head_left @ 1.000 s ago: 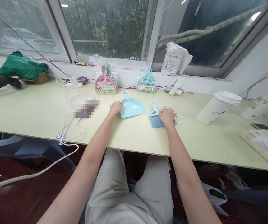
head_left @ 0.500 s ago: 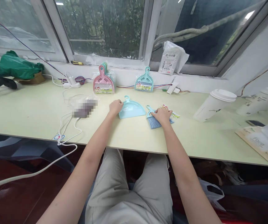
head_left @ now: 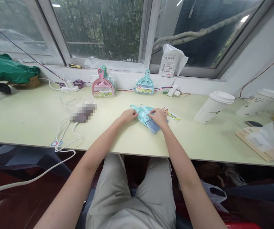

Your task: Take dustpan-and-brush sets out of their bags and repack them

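Observation:
Just above the table in front of me, my left hand is closed on the edge of a light blue dustpan, its handle pointing to the back left. My right hand grips a small hand brush with blue bristles and a light blue handle. The brush overlaps the dustpan's face, bristles toward the front right. My fingers hide part of both. To the right of my right hand lies a printed label card.
Packaged pink dustpan sets and one blue packaged set lean by the window wall. White cables and a blurred item lie left. Paper cups and a tissue pack stand right.
The brush has come left onto the dustpan, with my right hand on it. The dustpan has turned and tilted in my left hand. The view has shifted slightly.

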Motion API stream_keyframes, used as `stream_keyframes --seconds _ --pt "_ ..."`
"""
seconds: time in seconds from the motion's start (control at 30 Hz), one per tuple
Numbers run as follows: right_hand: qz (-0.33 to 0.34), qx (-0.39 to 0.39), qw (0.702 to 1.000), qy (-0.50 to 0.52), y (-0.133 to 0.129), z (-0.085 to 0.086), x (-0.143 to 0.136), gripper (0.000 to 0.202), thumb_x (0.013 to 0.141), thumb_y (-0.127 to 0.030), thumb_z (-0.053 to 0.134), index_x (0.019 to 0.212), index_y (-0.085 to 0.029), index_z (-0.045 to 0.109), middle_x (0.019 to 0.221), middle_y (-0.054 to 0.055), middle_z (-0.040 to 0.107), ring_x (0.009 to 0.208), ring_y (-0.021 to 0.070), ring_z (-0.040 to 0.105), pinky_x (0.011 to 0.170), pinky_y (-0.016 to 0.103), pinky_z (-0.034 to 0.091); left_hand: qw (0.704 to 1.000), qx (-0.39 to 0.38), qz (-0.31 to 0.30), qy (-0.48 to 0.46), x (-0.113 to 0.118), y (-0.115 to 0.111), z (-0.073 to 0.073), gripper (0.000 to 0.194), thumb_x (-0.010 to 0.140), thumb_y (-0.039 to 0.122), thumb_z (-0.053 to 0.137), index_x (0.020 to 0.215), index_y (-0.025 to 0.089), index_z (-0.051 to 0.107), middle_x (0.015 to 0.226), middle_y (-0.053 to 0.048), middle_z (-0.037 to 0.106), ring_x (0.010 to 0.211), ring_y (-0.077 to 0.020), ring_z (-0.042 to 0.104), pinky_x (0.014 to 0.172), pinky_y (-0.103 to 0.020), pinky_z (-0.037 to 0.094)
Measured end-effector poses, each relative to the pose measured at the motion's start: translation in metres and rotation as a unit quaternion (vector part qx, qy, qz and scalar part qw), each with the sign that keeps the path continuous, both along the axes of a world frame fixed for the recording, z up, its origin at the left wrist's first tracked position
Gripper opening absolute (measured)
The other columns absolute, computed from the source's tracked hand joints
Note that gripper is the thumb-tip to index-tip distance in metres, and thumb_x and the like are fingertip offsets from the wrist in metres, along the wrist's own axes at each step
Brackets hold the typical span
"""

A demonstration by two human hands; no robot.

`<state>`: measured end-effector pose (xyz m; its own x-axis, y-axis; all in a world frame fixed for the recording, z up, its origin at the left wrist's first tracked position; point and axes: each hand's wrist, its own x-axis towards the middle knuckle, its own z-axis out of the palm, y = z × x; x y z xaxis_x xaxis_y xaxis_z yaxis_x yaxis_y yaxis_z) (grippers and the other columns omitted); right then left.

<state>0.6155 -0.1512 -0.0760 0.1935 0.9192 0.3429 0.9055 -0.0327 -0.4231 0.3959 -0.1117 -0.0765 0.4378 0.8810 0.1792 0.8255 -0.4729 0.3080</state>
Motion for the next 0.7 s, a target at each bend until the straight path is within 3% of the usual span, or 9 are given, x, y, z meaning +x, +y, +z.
stream_keyframes --seconds 0.1,0.2,0.3,0.4,0.57,0.7 --pt "0.051 -0.026 0.998 -0.011 -0.003 0.001 -0.005 0.020 0.076 -0.038 0.060 0.083 -0.024 0.071 0.103 0.007 0.067 0.106 0.0282 0.052 0.095 0.046 0.029 0.988 -0.032 -0.136 -0.063 0.020 -0.012 0.000 0.037 0.086 0.046 0.044 0.071 0.020 0.064 0.075 -0.004 0.066 0.069 -0.0169 0.058 0.067 -0.027 0.041" --pt "0.080 -0.028 0.996 -0.019 -0.004 0.001 -0.003 0.017 0.079 -0.037 0.061 0.087 -0.027 0.072 0.108 0.004 0.068 0.109 0.0261 0.053 0.099 0.046 0.026 0.972 -0.038 -0.205 -0.105 0.027 -0.019 0.005 0.035 0.085 0.047 0.047 0.075 0.019 0.066 0.076 -0.003 0.065 0.069 -0.0155 0.057 0.068 -0.026 0.042" --pt "0.106 -0.030 0.994 -0.010 -0.004 0.002 -0.001 0.017 0.081 -0.038 0.061 0.090 -0.030 0.073 0.112 0.001 0.068 0.111 0.0255 0.053 0.100 0.046 0.024 0.974 0.060 -0.188 -0.112 0.020 -0.018 0.012 0.031 0.082 0.043 0.055 0.097 0.019 0.065 0.094 -0.006 0.064 0.084 -0.0179 0.058 0.076 -0.028 0.043" --pt "0.134 -0.034 0.990 0.001 -0.004 0.001 -0.003 0.017 0.081 -0.039 0.061 0.091 -0.031 0.073 0.113 0.000 0.068 0.111 0.0253 0.053 0.100 0.046 0.024 0.971 0.173 -0.163 -0.039 0.009 -0.012 0.013 0.039 0.076 0.035 0.065 0.111 0.019 0.060 0.113 -0.011 0.059 0.102 -0.0232 0.054 0.086 -0.033 0.041" --pt "0.142 -0.032 0.989 0.003 -0.004 -0.002 -0.008 0.019 0.082 -0.042 0.062 0.092 -0.031 0.073 0.113 0.001 0.068 0.112 0.0259 0.052 0.098 0.044 0.025 0.955 0.210 -0.190 0.091 0.011 -0.007 0.002 0.022 0.086 0.017 0.051 0.103 0.018 0.065 0.102 -0.012 0.065 0.099 -0.0222 0.058 0.087 -0.034 0.037" --pt "0.139 -0.048 0.989 -0.018 -0.001 -0.002 -0.008 0.021 0.082 -0.044 0.063 0.095 -0.031 0.074 0.111 0.002 0.068 0.110 0.0257 0.052 0.094 0.041 0.030 0.946 0.211 -0.182 0.165 0.020 -0.012 -0.002 0.029 0.091 0.010 0.038 0.104 0.013 0.064 0.099 -0.015 0.066 0.089 -0.0210 0.063 0.080 -0.033 0.039"
